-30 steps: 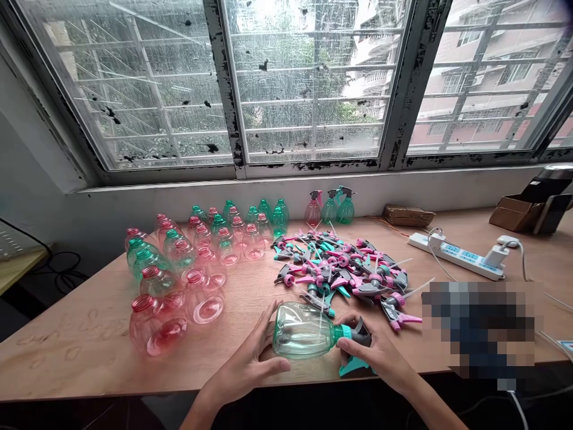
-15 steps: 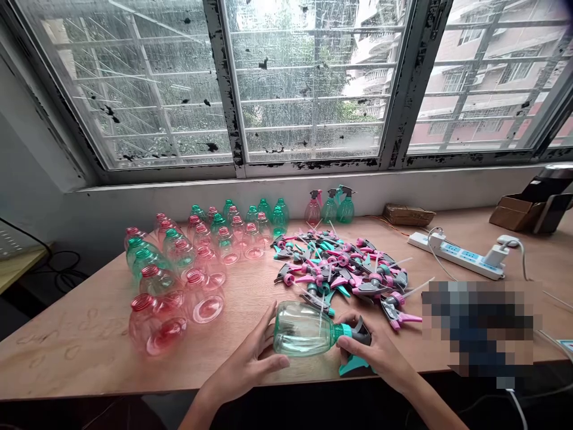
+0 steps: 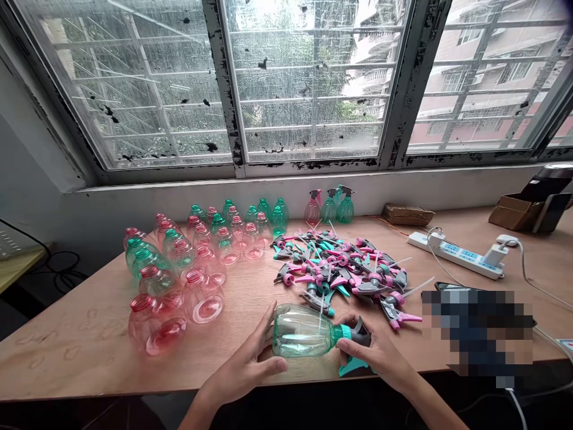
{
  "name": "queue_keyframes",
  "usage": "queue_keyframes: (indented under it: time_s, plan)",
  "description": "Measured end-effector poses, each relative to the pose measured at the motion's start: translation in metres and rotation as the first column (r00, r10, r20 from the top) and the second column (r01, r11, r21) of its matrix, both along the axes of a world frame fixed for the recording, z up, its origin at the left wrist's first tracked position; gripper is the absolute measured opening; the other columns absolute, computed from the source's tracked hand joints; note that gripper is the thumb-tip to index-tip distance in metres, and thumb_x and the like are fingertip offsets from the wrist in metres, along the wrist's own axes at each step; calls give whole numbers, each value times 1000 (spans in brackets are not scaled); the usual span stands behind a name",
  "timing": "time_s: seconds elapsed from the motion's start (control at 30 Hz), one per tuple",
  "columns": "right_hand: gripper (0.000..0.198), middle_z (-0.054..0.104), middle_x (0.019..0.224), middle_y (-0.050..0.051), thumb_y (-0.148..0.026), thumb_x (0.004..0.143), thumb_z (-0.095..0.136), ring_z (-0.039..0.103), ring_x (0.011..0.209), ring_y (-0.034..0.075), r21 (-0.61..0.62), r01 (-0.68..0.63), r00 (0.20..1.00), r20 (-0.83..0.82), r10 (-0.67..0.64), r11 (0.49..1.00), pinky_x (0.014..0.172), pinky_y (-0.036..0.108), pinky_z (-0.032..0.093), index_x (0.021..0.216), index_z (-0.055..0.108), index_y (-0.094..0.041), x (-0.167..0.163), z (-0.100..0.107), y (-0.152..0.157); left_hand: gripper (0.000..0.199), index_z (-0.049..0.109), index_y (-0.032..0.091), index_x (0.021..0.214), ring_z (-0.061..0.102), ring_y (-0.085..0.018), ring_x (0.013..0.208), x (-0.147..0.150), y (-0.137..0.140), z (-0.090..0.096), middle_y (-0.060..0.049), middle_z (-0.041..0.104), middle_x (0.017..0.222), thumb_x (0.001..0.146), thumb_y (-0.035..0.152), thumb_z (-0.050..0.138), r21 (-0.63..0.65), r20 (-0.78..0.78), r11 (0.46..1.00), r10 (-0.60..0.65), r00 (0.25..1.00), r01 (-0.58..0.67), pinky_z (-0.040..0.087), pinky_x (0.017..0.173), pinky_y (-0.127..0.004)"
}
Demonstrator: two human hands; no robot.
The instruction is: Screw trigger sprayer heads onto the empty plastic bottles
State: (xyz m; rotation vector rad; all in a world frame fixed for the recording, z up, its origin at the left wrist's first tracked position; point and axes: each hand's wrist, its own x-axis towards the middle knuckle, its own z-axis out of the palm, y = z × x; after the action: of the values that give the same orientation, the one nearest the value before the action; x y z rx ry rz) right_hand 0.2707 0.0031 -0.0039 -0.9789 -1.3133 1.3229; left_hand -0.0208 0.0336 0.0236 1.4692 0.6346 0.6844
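Hardly anything shifts: right hand (image 3: pixel 379 352) stays clamped on the trigger sprayer (image 3: pixel 361 336), which remains on the green bottle (image 3: pixel 302 334); left hand (image 3: pixel 248 361) spreads at its base, contact unclear

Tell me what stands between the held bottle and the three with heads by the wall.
The pile of spray heads lies between the held bottle and the three bottles; nothing else visible does.
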Motion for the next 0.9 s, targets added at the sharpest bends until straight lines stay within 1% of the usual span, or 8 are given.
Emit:
queue_keyframes:
  time_s: [0.13, 0.3, 0.4, 0.57, 0.7, 0.77, 0.83, 0.9]
  plan:
    - [38, 65, 69, -2, -48, 82, 80, 66, 62, 19, -14, 2, 1000, -27, -2, 1000, 62, 31, 56, 99, 63, -19, -1, 4, -2, 101, 3, 35, 161, 22, -32, 155, -1, 0, 2, -7, 22, 170, 90, 33, 74, 24, -48, 1000, -18, 999, 19, 19, 126, -52]
    - [40, 66, 66, -2, -50, 81, 80, 67, 60, 20, -40, 3, 999, -40, -4, 999, 62, 32, 57, 99, 62, -19, -2, 5, -1, 101, -3, 39, 160, 33, -29, 151, 1, -2, 4, -6, 35, 165, 92, 24, 71, 61, -28, 997, -37, 999, 38, 21, 125, -50]
    - [40, 67, 66, -2, -48, 81, 80, 67, 61, 19, -36, -9, 999, -39, 8, 999, 63, 32, 57, 100, 62, -19, -1, 3, -1, 107, -3, 38, 160, 29, -30, 152, 1, -2, 4, -7, 30, 167, 88, 29, 76, 19, -19, 1000, -17, 1000, 17, 20, 125, -51]
    - [39, 66, 67, -2, -48, 81, 80, 67, 61, 19, -33, -5, 999, -45, 4, 999, 62, 32, 56, 98, 61, -19, -1, 4, -1, 95, 10, 36, 161, 24, -32, 154, 0, 0, 2, -7, 25, 169, 90, 32, 73, 15, -40, 1000, -25, 999, 26, 20, 125, -51]
    - [43, 66, 66, -2, -52, 80, 79, 67, 60, 20, -39, 2, 1000, -22, -3, 999, 61, 32, 55, 99, 60, -19, -1, 3, 0, 96, 1, 39, 160, 27, -30, 153, -1, 0, 0, -6, 26, 169, 94, 26, 69, 81, -46, 996, -35, 998, 39, 19, 125, -51]
    - [43, 66, 64, -2, -53, 81, 79, 66, 60, 20, -34, 2, 1000, -2, -2, 999, 60, 31, 54, 99, 60, -19, -1, 2, 1, 100, -3, 40, 160, 24, -29, 154, -2, -1, 0, -5, 23, 170, 93, 27, 70, 90, -49, 995, -45, 998, 49, 17, 126, -51]
    - [43, 66, 63, -2, -53, 81, 78, 65, 60, 20, -28, -1, 1000, 7, 1, 1000, 60, 30, 52, 99, 60, -19, 0, 1, 1, 103, -2, 40, 160, 17, -30, 156, -2, -1, 0, -4, 18, 171, 90, 31, 74, 76, -46, 996, -46, 998, 49, 13, 127, -52]
    - [42, 66, 64, -2, -52, 81, 79, 65, 61, 19, -26, -5, 1000, 6, 6, 1000, 61, 30, 52, 99, 61, -19, 0, 1, 0, 97, 4, 39, 161, 13, -31, 157, -3, -1, 0, -4, 18, 171, 91, 37, 72, 56, -55, 998, -32, 998, 35, 12, 127, -52]
